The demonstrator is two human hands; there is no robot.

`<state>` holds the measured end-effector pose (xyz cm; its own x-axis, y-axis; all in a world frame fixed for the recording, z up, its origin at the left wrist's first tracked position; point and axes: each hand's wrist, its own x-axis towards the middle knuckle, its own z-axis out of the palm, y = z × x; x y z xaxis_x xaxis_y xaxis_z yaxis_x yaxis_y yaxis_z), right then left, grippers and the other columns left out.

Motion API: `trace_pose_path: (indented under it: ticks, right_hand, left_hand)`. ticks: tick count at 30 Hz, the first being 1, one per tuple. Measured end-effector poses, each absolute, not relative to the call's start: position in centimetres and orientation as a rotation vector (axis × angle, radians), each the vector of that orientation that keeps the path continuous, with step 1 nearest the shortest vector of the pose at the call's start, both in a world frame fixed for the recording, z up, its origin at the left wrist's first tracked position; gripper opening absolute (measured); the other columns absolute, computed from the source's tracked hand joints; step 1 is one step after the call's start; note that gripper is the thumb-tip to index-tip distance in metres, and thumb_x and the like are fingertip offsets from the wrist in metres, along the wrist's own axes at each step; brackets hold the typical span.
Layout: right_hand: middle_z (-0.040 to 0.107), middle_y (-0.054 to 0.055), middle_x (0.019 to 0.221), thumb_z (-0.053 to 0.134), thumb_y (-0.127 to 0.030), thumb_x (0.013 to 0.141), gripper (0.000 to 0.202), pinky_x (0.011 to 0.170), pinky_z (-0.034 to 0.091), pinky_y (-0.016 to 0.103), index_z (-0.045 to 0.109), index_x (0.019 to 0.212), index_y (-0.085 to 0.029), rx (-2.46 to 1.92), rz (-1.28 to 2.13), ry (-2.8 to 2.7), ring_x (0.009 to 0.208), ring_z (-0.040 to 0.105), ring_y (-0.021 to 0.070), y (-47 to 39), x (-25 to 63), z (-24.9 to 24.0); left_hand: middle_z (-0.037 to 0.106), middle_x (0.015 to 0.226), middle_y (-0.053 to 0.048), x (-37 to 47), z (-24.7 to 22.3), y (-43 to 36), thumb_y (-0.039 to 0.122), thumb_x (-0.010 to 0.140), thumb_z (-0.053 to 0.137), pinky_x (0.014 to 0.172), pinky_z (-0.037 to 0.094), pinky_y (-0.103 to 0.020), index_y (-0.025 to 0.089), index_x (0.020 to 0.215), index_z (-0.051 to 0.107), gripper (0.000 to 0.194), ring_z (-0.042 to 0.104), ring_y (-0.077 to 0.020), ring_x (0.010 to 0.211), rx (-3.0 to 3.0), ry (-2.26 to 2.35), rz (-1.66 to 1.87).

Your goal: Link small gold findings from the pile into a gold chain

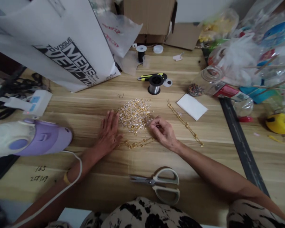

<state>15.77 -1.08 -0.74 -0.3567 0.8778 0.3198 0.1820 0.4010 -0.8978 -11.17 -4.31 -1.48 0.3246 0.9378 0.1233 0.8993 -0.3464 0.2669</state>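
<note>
A pile of small gold and silver beads lies in the middle of the wooden table. Flat on the table at the pile's left edge rests my left hand, fingers stretched out. At the pile's right edge my right hand has its thumb and forefinger pinched together; whatever is between them is too small to make out. A gold chain lies just below the pile, between both hands. Another gold chain stretches out to the right of my right hand.
Scissors with pale handles lie near my body. Behind the pile stand a wire spool and a yellow-black cutter. White folded paper, a tipped jar and plastic bags are right; a purple device and paper bag left.
</note>
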Motion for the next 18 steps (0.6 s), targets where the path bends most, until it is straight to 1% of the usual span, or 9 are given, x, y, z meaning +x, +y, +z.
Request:
trace_pose_path:
  ticks: [5, 9, 13, 16, 18]
  right_hand:
    - [0.053, 0.003, 0.077, 0.050, -0.025, 0.091, 0.010, 0.061, 0.041, 0.026, 0.054, 0.086, -0.018, -0.931, 1.034, -1.765, 0.069, 0.050, 0.0138, -1.2, 15.7, -0.9]
    - [0.053, 0.003, 0.078, 0.050, -0.026, 0.091, 0.011, 0.063, 0.042, 0.026, 0.054, 0.085, -0.018, -0.919, 1.021, -1.764, 0.070, 0.050, 0.0138, -1.2, 15.7, -0.8]
    - [0.052, 0.002, 0.076, 0.049, -0.027, 0.092, 0.013, 0.062, 0.041, 0.025, 0.053, 0.084, -0.018, -0.923, 1.011, -1.776, 0.068, 0.049, 0.0134, -1.2, 15.7, -0.7]
    - [0.052, 0.002, 0.076, 0.049, -0.027, 0.092, 0.012, 0.061, 0.040, 0.025, 0.053, 0.085, -0.018, -0.925, 1.017, -1.779, 0.067, 0.048, 0.0129, -1.2, 15.7, -0.7]
    - [0.052, 0.002, 0.075, 0.049, -0.026, 0.092, 0.012, 0.060, 0.040, 0.025, 0.053, 0.084, -0.018, -0.924, 1.025, -1.776, 0.066, 0.048, 0.0128, -1.2, 15.7, -0.7]
  left_hand:
    - [0.004, 0.157, -0.022, -9.7, -1.5, -2.3, 0.056, 0.092, 0.032, 0.113, 0.011, -0.058, 0.012, 0.150, 0.003, 0.079, 0.001, -0.0370, 0.145, 2.406, 1.645, 0.476]
    - [0.000, 0.158, -0.018, -8.0, -1.8, -0.9, 0.056, 0.092, 0.031, 0.115, 0.009, -0.055, 0.017, 0.151, -0.001, 0.077, -0.001, -0.0343, 0.145, 2.390, 1.538, 0.679]
    - [-0.003, 0.159, -0.014, -6.3, -2.4, -0.2, 0.061, 0.092, 0.026, 0.116, 0.004, -0.053, 0.022, 0.151, -0.003, 0.076, -0.003, -0.0317, 0.146, 2.263, 1.412, 0.866]
    - [0.001, 0.159, -0.011, -5.3, -2.3, 0.1, 0.063, 0.090, 0.021, 0.118, 0.003, -0.050, 0.024, 0.151, 0.000, 0.075, -0.001, -0.0291, 0.146, 2.130, 1.305, 1.033]
    - [0.006, 0.159, -0.009, -5.1, -1.6, 0.3, 0.063, 0.091, 0.022, 0.119, 0.005, -0.047, 0.027, 0.151, 0.007, 0.071, 0.003, -0.0270, 0.146, 2.011, 1.266, 1.157]
